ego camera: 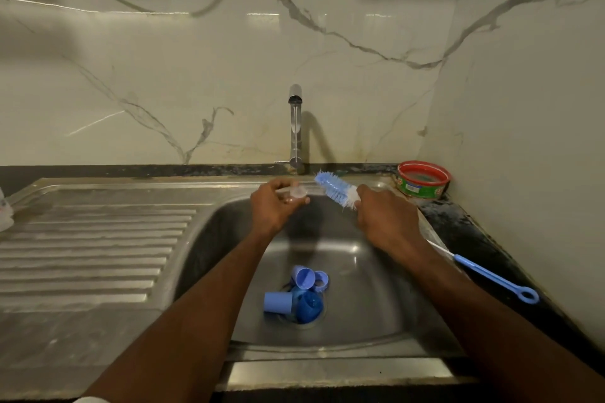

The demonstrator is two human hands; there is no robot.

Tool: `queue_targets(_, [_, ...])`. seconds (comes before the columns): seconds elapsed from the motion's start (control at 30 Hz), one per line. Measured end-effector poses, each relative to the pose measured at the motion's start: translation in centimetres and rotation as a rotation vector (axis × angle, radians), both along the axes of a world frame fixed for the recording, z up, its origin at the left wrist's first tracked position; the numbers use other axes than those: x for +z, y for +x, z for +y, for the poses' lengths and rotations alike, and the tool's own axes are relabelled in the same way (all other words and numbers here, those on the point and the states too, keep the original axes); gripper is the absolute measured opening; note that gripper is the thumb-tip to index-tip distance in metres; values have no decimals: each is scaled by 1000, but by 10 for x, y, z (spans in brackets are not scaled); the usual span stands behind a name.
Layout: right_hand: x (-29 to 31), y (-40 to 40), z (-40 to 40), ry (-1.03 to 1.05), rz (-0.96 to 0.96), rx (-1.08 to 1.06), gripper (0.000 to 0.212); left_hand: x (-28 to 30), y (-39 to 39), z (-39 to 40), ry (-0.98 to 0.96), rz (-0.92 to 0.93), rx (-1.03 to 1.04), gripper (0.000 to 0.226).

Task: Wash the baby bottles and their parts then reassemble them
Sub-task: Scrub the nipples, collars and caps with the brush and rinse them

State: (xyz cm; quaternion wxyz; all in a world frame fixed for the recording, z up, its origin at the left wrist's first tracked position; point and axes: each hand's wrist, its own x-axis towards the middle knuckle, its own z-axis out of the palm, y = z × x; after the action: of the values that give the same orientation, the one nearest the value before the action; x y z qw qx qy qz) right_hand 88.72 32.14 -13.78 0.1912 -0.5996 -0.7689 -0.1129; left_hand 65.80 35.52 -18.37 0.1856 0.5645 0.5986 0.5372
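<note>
My left hand (273, 206) holds a small clear bottle teat (298, 192) over the back of the steel sink (370, 285). My right hand (384, 214) grips a blue-bristled bottle brush (334, 188), whose head points up and left toward the teat without touching it. At the drain lie several blue bottle parts: a cap (304, 277), a ring (322, 281), a second cap on its side (277, 302) and a darker blue piece (309, 306).
The tap (295, 127) stands behind the sink, with a thin stream running. A thin blue nipple brush (494, 278) lies on the dark counter at right. A red tub of soap (422, 179) sits in the back right corner. The ridged drainboard (91, 245) lies left.
</note>
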Motion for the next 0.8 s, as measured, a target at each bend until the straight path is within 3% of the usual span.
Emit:
queue_targets(0.07, [0,0,0,-7,2,-4,25,-2,1,-2,-72,-9,49,43])
queue_targets(0.17, [0,2,3,24,15,-12,24,-1,-3,2,19,53,50,40])
queue_targets(0.27, [0,2,3,14,-15,-17,25,-4,-8,0,53,378,59,36])
queue_targets(0.37, [1,5,4,14,-95,-13,25,-5,-9,-5,-17,917,155,38])
queue_targets(0.43, [3,7,3,40,-140,-11,26,-3,-9,-2,-28,1022,160,39])
queue_targets(0.6, [-1,8,6,53,-117,32,31,-5,-9,4,-6,847,69,37])
queue_targets(0.8, [-5,0,6,75,-99,136,33,0,-7,0,180,657,-93,23])
